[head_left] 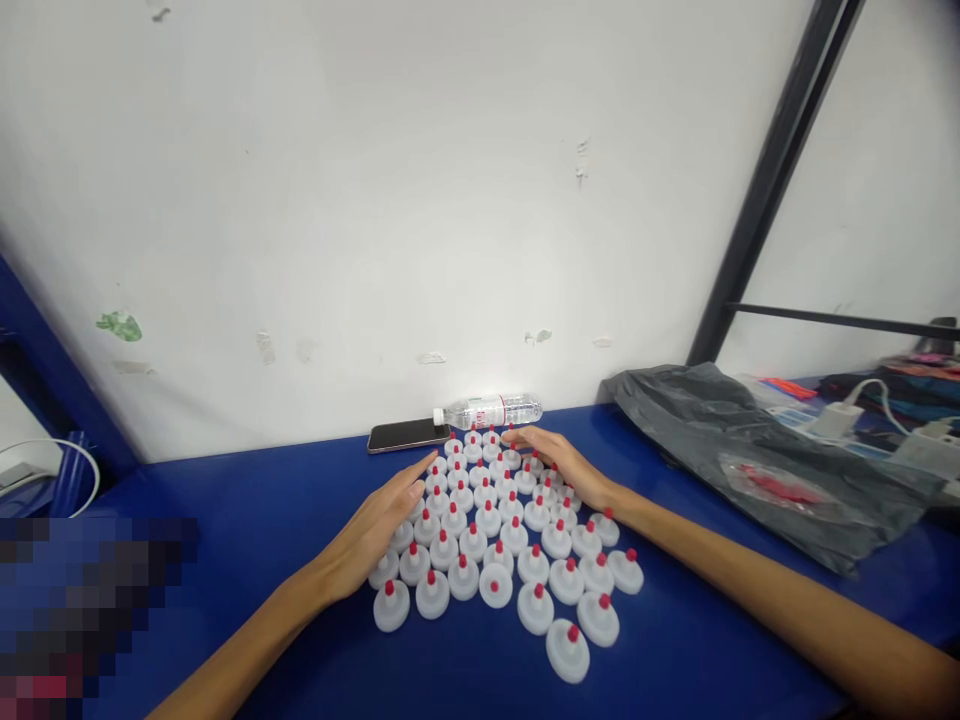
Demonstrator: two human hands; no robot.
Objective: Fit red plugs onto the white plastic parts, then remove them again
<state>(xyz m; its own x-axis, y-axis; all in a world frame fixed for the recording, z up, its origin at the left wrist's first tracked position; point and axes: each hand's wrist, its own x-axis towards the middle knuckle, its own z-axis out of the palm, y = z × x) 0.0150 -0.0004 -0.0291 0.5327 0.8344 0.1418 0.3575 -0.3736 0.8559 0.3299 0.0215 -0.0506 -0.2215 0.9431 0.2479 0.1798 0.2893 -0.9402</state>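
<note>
A dense group of white round bottle caps with red tips [487, 518] covers the middle of the blue table, most of them upright. My left hand [379, 525] lies along the left side of the group, fingers stretched out and pointing away from me, touching or nearly touching the outer caps. Along the far right side rests my right hand [559, 462], its fingers extended over the back caps and partly hiding them. Neither hand holds anything. Closest to me, one cap [568, 650] stands a little apart from the others.
Behind the caps, a clear plastic bottle [491, 411] lies on its side by the wall, beside a dark phone [409, 434]. On the right lie a grey plastic bag [697, 450] and a small clear packet with red pieces [780, 482]. A white charger [836, 420] sits farther right.
</note>
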